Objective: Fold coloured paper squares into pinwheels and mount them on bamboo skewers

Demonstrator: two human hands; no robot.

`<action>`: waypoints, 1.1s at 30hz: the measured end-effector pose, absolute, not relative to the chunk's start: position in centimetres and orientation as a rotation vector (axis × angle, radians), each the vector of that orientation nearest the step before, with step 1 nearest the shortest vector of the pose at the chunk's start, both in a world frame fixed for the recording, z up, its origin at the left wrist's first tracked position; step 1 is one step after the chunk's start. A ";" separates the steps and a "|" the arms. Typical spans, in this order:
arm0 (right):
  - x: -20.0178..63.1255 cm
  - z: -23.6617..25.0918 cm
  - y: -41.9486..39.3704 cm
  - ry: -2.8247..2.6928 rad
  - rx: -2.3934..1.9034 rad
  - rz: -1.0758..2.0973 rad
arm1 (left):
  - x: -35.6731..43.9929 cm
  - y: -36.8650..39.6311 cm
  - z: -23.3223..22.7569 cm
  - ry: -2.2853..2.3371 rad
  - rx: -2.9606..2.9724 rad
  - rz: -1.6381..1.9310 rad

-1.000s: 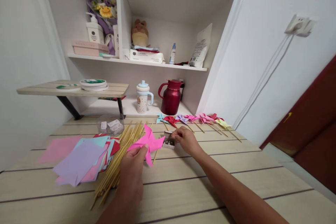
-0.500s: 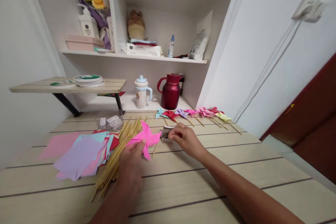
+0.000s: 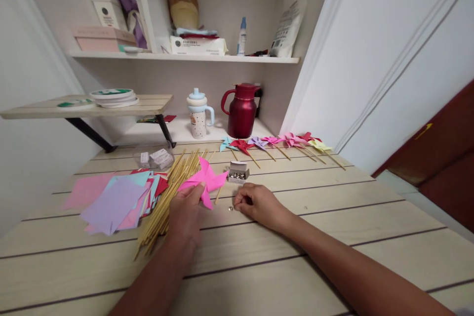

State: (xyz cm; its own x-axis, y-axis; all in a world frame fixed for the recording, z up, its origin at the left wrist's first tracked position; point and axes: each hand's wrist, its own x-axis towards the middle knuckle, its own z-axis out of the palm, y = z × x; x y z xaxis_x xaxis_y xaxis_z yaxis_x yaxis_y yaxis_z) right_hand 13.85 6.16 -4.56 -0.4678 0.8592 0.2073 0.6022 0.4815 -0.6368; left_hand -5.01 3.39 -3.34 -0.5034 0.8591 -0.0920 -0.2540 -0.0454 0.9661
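A bright pink paper pinwheel point(image 3: 205, 179) is pinched between the thumb and fingers of my left hand point(image 3: 187, 205). A short length of bamboo stick point(image 3: 219, 194) shows at the pinwheel's right edge; whether it is joined to it I cannot tell. My right hand point(image 3: 259, 205) is closed in a pinch low over the table, with a small shiny thumbtack point(image 3: 230, 208) at its fingertips. Just beyond that hand stands an open little box point(image 3: 238, 174) of metal tacks. Beneath and left of my left hand lies a bundle of bamboo sticks point(image 3: 163, 212).
Coloured paper squares point(image 3: 113, 205) are piled at the left, near a clear container point(image 3: 153, 158). Finished pinwheels point(image 3: 259, 143) lie in a row along the back. Behind them stand a red jug point(image 3: 242, 113) and a cup point(image 3: 199, 118). A raised wooden shelf point(image 3: 155, 105) overhangs the left.
My right hand has come out of the tack box and nearer to me, a thumbtack now at its fingertips. My left hand still holds the pinwheel. The view has tilted down.
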 end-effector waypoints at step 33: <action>13.7 -3.7 6.0 -2.243 -1.126 0.919 | -5.0 3.2 -3.6 1.257 0.679 1.607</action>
State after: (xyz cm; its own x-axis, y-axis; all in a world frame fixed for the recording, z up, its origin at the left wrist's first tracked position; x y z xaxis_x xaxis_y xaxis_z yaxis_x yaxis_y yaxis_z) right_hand 13.66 5.96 -3.67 -0.5563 0.8243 0.1050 0.5135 0.4404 -0.7365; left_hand -4.95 3.20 -3.64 -0.3932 0.9111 -0.1238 -0.3396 -0.0188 0.9404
